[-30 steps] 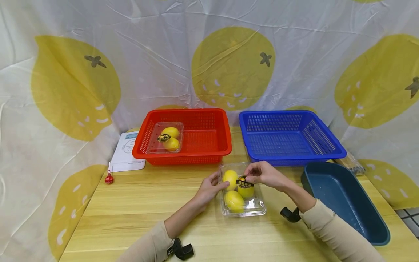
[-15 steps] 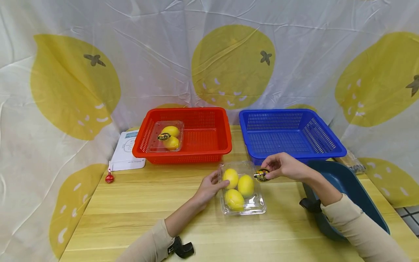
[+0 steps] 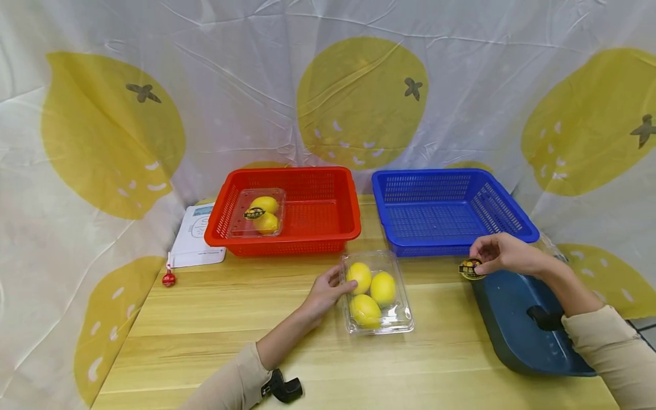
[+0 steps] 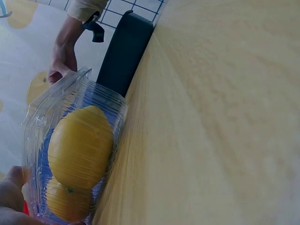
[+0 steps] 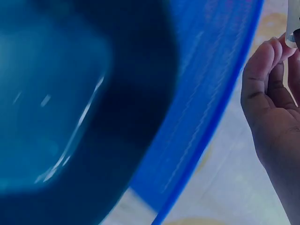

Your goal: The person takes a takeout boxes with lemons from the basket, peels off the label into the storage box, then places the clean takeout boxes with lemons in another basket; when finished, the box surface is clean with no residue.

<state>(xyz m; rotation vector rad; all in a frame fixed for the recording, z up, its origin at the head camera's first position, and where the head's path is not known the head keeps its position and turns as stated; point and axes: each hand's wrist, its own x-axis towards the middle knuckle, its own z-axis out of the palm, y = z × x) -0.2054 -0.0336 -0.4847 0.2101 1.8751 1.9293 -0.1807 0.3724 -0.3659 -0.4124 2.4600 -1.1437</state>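
Note:
In the head view my left hand (image 3: 322,295) holds the left side of a clear plastic clamshell box (image 3: 397,322), thumb on top. Three yellow lemons (image 3: 382,288) lie inside; no label is on the lid. My right hand (image 3: 507,256) pinches a black-and-gold sticker (image 3: 468,270) between thumb and fingers, above the far left corner of a dark teal tub (image 3: 504,330). In the left wrist view the clamshell (image 4: 75,96) stands close, with the left fingers at its lower left. The right wrist view catches the right hand (image 5: 276,108) and a pale sticker edge (image 5: 292,26).
A red basket (image 3: 287,246) at the back holds another labelled clamshell (image 3: 241,225) with lemons. Beside it stands a blue basket (image 3: 435,228). A white pouch-like item (image 3: 197,242) and a small red bell (image 3: 168,278) lie at the left. A lemon-print curtain hangs behind.
My right hand has peeled the sticker off the clamshell lid and carried it right, over to the teal tub. The tub's near end has shifted or tipped. My left hand stays put.

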